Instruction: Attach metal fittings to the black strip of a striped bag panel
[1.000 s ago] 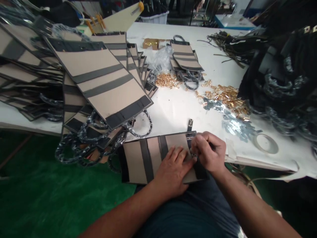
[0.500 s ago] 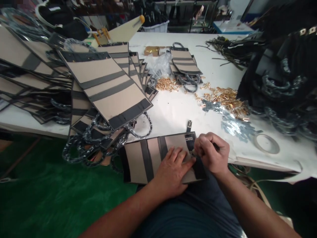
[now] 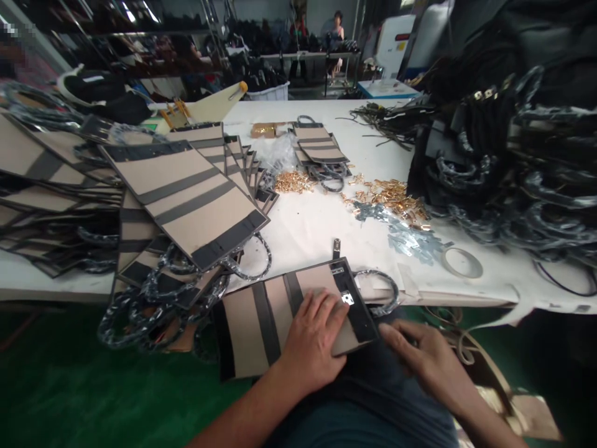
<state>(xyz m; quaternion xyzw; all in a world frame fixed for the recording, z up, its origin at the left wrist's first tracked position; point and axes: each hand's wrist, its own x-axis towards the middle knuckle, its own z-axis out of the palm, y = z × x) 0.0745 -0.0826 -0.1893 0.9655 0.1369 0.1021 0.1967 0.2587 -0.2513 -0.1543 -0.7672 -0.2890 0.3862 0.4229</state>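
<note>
Fingers spread, my left hand (image 3: 313,339) presses flat on the tan-and-black striped panel (image 3: 280,308), which lies half on the white table's (image 3: 317,224) front edge and half on my lap. My right hand (image 3: 422,358) rests open and empty just beside the panel's dark end band (image 3: 355,302), where a small metal fitting (image 3: 347,299) shows.

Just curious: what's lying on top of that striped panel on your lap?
Your left hand lies flat on the striped panel, beside a small metal fitting. Whatever is beneath the palm is hidden.
</note>
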